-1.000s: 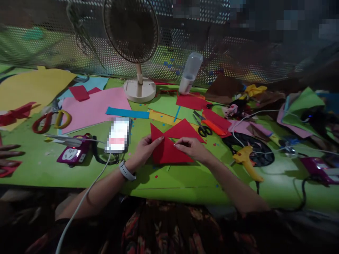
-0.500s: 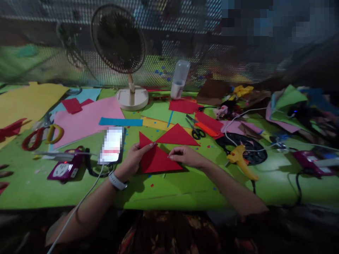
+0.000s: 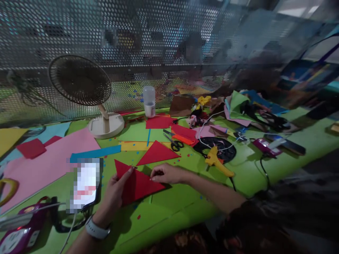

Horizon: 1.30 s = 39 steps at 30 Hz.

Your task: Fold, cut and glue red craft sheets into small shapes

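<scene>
A red paper triangle [image 3: 137,183] lies on the green table [image 3: 169,208] in front of me. My left hand [image 3: 113,192], with a white watch on its wrist, grips the triangle's left side, thumb on top. My right hand [image 3: 165,173] pinches the triangle's upper right edge with closed fingers. A second red triangle [image 3: 156,153] lies flat just beyond the hands.
A phone [image 3: 85,185] leans left of my left hand, with a purple device [image 3: 18,234] further left. Black scissors [image 3: 174,143] and a yellow glue gun [image 3: 218,162] lie to the right. A desk fan [image 3: 84,91], a bottle [image 3: 149,101] and coloured paper sheets stand behind.
The view has swung up and to the right, so the table contents sit lower and further left. Both hands keep their hold on the red triangle.
</scene>
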Each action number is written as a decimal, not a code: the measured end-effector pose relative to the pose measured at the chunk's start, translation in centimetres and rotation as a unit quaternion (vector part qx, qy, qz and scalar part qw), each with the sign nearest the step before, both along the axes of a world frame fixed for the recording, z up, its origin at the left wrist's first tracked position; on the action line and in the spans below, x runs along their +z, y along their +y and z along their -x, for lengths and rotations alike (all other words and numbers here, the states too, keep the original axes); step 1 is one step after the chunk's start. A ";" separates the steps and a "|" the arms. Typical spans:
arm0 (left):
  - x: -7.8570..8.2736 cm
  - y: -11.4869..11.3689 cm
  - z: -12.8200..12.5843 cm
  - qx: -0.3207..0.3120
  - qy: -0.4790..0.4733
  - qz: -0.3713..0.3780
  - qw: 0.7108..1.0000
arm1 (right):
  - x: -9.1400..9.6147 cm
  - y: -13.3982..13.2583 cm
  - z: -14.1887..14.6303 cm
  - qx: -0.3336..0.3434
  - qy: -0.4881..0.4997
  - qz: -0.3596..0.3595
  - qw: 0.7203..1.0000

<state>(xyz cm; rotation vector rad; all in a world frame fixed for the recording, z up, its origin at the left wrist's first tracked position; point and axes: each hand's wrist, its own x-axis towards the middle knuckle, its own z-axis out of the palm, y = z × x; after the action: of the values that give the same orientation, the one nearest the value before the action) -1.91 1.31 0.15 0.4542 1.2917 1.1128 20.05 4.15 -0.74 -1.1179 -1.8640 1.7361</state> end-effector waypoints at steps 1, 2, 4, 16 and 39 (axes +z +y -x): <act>0.1 0.0 0.0 0.007 0.002 -0.004 1.000 | -0.2 -0.1 0.1 0.005 -0.006 0.001 1.000; 0.1 0.1 0.0 0.019 0.004 -0.010 1.000 | -0.3 -0.2 0.1 0.009 -0.008 0.009 1.000; 0.2 0.2 0.1 0.041 0.009 -0.011 0.999 | -0.4 -0.2 0.0 0.015 0.002 0.027 1.000; 0.3 0.2 0.8 0.047 0.010 -0.024 0.999 | -0.2 1.1 -1.6 0.117 0.083 0.189 0.971; 1.0 -0.6 -0.4 -0.052 0.010 0.006 0.999 | 0.2 0.2 -0.7 0.093 0.033 0.052 0.994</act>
<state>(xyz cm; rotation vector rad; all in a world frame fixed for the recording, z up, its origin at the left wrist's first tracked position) -1.48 0.72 1.12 0.5201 1.2777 1.0145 20.79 4.38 -0.56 -0.9380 -1.9086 1.9680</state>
